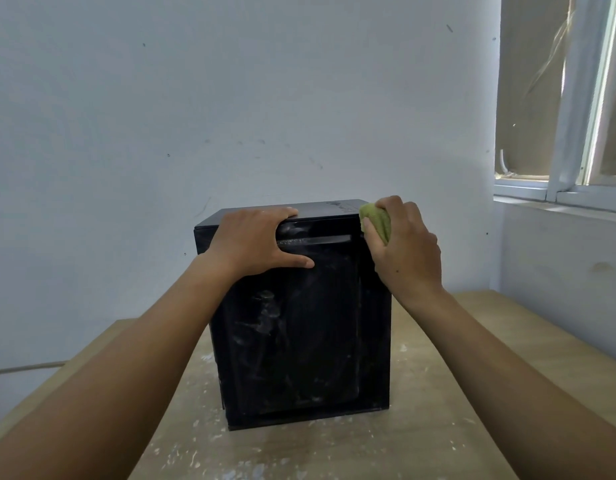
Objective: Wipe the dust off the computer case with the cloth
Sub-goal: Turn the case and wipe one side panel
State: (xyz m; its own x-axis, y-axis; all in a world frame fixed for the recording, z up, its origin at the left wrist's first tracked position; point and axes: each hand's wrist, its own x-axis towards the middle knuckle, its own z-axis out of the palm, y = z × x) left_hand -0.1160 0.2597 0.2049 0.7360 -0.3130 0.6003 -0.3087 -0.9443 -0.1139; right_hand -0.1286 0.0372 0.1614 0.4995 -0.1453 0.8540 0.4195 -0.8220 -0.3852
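A black computer case stands upright on a wooden table, its near face streaked with pale dust. My left hand lies over the case's top front edge, fingers on the top and thumb stretched across the front face. My right hand grips a bunched green cloth and holds it against the case's upper right corner. Most of the cloth is hidden inside the hand.
The table top is speckled with white dust and flakes around the case. A white wall rises close behind it. A window with a sill is at the upper right. A cable runs along the left.
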